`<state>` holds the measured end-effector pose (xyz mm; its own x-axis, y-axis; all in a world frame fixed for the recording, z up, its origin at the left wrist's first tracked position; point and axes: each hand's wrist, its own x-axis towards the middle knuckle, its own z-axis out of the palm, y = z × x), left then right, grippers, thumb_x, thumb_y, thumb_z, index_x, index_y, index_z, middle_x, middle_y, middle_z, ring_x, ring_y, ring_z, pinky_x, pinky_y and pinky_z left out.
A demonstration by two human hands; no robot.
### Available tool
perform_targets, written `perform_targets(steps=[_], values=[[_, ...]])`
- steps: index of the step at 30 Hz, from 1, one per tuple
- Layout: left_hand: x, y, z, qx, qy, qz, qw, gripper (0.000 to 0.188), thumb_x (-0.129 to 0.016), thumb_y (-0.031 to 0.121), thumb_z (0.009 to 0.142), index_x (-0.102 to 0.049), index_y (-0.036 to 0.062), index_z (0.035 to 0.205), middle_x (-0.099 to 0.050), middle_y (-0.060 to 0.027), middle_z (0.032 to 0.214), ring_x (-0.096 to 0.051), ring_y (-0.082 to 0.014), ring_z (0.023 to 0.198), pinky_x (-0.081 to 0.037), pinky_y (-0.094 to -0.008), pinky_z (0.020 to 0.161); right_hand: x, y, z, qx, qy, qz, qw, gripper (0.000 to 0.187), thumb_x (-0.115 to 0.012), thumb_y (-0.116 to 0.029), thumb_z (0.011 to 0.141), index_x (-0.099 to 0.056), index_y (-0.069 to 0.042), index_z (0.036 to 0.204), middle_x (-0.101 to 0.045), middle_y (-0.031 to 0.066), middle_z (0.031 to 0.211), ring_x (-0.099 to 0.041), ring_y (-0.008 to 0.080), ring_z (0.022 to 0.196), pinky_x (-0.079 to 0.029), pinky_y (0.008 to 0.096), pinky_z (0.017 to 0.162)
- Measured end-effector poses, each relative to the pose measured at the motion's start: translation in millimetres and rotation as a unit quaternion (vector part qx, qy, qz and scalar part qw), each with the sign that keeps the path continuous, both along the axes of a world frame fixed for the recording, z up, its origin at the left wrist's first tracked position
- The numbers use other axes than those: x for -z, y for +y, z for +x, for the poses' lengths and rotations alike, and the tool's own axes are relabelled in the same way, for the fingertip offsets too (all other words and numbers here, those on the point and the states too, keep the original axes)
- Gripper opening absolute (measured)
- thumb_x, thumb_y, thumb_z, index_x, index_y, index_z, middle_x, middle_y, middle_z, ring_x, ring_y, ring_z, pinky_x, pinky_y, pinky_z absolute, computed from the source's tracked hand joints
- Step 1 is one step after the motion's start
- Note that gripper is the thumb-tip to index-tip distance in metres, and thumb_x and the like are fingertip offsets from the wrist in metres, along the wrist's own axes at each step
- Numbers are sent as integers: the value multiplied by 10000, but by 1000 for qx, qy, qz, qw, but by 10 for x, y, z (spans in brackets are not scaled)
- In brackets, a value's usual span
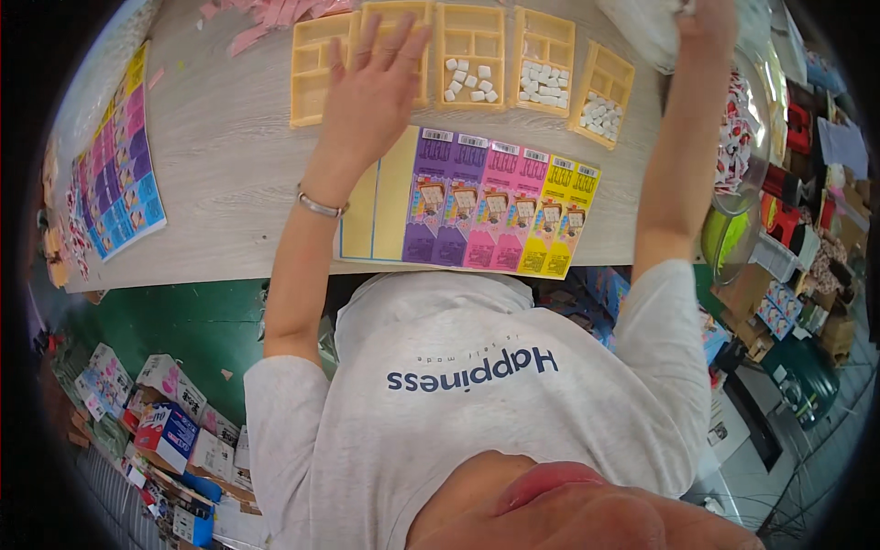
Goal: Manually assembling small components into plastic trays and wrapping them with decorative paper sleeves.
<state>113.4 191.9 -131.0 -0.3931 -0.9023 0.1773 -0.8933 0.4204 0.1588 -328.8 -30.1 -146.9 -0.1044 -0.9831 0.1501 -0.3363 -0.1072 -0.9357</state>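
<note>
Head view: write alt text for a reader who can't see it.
A person's left hand spreads over the second of five yellow compartment trays, while the right hand is at a clear plastic bag. The three rightmost trays hold small white pieces. A purple, pink and yellow printed sheet lies nearer the person.

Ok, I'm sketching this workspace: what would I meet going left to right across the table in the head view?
Colourful sheet at far left, left hand, three yellow trays holding white pieces, right hand.
</note>
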Motion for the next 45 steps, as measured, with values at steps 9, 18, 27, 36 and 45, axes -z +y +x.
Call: perform_targets(steps=[9, 18, 27, 36, 45], values=[[191, 51, -586, 17, 43, -28, 999, 608, -571, 460, 962, -464, 174, 1488, -426, -1, 1562, -324, -260, 1476, -176, -595, 1189, 76, 1808, 2219, 121, -198, 103, 967, 257, -507, -336, 1019, -646, -119, 1025, -685, 57, 866, -632, 177, 677, -463, 272, 521], [164, 103, -642, 15, 47, -26, 998, 648, -581, 456, 956, -471, 76, 1469, -436, -66, 1544, -338, -263, 1466, -178, -596, 1188, 34, 1920, 2266, 53, -391, -38, 918, 264, -521, -270, 1052, -592, -68, 897, -618, 66, 666, -602, 166, 598, -453, 275, 483], [46, 236, -666, 69, 38, -2, 997, 704, -624, 515, 909, -451, 171, 1499, -415, 1, 1564, -311, -230, 1483, -140, -568, 1216, -291, 1896, 1993, 89, -564, 65, 818, 257, -525, -330, 1046, -566, -115, 912, -504, 1, 662, -427, 97, 556, -300, 232, 450], [11, 289, -751, 102, 20, 49, 993, 853, -622, 591, 878, -328, 180, 1565, -380, -20, 1588, -300, -217, 1488, -161, -502, 1229, -394, 2222, 1625, -38, -706, 157, 689, 295, -534, -351, 1035, -593, -72, 958, -481, 9, 735, -418, 102, 607, -300, 226, 459], [-6, 310, -797, 110, 30, 59, 992, 907, -614, 636, 861, -347, 105, 1546, -368, -58, 1592, -289, -245, 1494, -169, -499, 1226, -341, 2316, 1506, -51, -751, 185, 632, 288, -539, -305, 998, -590, -22, 984, -538, 87, 916, -464, 142, 688, -361, 238, 497]])
